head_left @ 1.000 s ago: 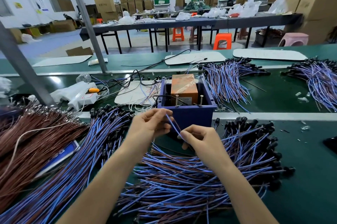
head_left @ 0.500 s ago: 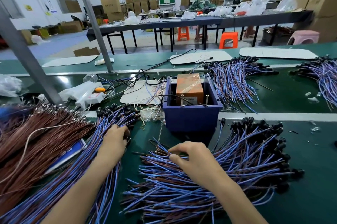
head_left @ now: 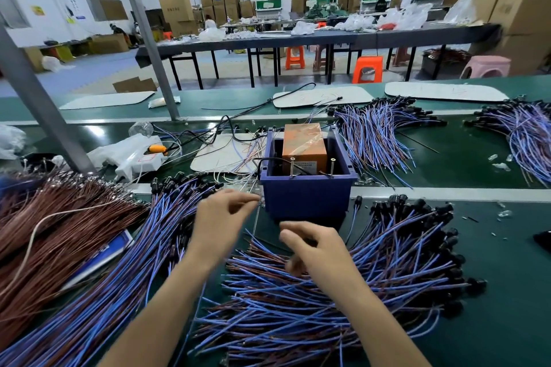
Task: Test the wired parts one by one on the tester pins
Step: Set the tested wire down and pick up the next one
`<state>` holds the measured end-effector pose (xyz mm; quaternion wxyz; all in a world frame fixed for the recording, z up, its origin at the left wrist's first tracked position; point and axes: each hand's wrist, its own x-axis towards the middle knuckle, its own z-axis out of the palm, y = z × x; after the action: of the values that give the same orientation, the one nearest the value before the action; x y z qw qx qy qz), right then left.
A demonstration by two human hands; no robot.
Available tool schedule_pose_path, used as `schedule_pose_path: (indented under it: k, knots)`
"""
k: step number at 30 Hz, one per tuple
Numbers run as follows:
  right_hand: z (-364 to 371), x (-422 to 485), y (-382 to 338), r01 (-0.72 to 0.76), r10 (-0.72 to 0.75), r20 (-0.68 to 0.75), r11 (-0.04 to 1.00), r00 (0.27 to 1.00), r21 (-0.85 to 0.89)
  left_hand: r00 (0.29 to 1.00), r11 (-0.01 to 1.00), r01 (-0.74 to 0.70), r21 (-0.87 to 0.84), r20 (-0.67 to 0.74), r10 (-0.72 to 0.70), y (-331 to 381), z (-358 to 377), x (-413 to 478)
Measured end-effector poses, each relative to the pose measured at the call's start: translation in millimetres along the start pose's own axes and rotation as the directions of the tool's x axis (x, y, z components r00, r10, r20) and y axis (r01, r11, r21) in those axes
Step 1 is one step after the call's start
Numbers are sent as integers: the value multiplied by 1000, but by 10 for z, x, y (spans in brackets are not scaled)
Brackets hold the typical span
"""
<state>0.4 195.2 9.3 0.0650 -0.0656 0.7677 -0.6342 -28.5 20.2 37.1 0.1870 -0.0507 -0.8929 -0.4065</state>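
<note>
The tester is a blue box (head_left: pixel 307 199) holding an orange unit (head_left: pixel 304 143), with two upright metal pins (head_left: pixel 292 168) at its front rim. My left hand (head_left: pixel 220 217) hovers just left of the box, its fingertips pinching the end of a thin wired part (head_left: pixel 255 223) that hangs down toward the pile. My right hand (head_left: pixel 316 250) sits below the box over the middle pile of blue-and-brown wired parts (head_left: pixel 387 277). Its thumb sticks out and its fingers curl down among the wires, but blur hides whether they hold one.
A second heap of blue wired parts (head_left: pixel 119 277) lies to the left, beside brown wires (head_left: pixel 44 232). More bundles (head_left: pixel 375 134) lie behind the box on the green belt (head_left: pixel 492 322). A white bag and cables (head_left: pixel 131 154) sit at back left, with a slanted metal post (head_left: pixel 38 104).
My left hand has come off the left heap and moved right to the box, now pinching a wire end. My right hand has lifted slightly from the middle pile.
</note>
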Motion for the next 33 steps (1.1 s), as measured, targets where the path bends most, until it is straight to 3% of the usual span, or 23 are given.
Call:
schedule_pose_path:
  k: [3, 6, 10, 13, 18, 21, 24, 27, 29, 31, 33]
  knots:
    - [55, 35, -81, -21, 28, -19, 953, 999, 301, 982, 975, -94, -203, 142, 125, 355, 146, -158]
    - [-12, 41, -99, 16, 48, -107, 846, 993, 533, 980, 935, -40, -353, 170, 106, 454, 252, -239]
    - [-200, 57, -84, 13, 135, -159, 721, 978, 693, 934, 894, 33, -447, 331, 131, 423, 432, -387]
    - [-463, 112, -62, 65, 201, -295, 718, 934, 693, 907, 897, 148, -416, 419, 45, 311, 454, -449]
    - [-1119, 146, 45, 119, 205, -574, 871, 793, 476, 898, 978, 114, -173, 440, -27, 28, 122, -319]
    - [-1379, 124, 109, 26, 67, -680, 992, 730, 126, 897, 986, 138, -96, 434, -83, -100, -135, -216]
    - [-1470, 104, 114, -177, -86, -686, 936, 723, -305, 914, 988, 137, -75, 393, -97, -117, -309, -152]
    - [-1346, 73, 18, -228, -195, -633, 821, 749, -523, 918, 957, 197, -213, 382, -104, -16, -357, -114]
    - [-1119, 35, -113, -92, -302, -519, 792, 800, -603, 912, 928, 230, -294, 399, -99, 98, -337, -90]
    - [-828, -13, -226, 116, -312, -303, 843, 900, -525, 909, 892, 251, -376, 409, -83, 211, -295, -53]
    - [-557, -31, -250, 225, -280, -89, 892, 956, -392, 912, 844, 274, -460, 404, -76, 311, -235, -8]
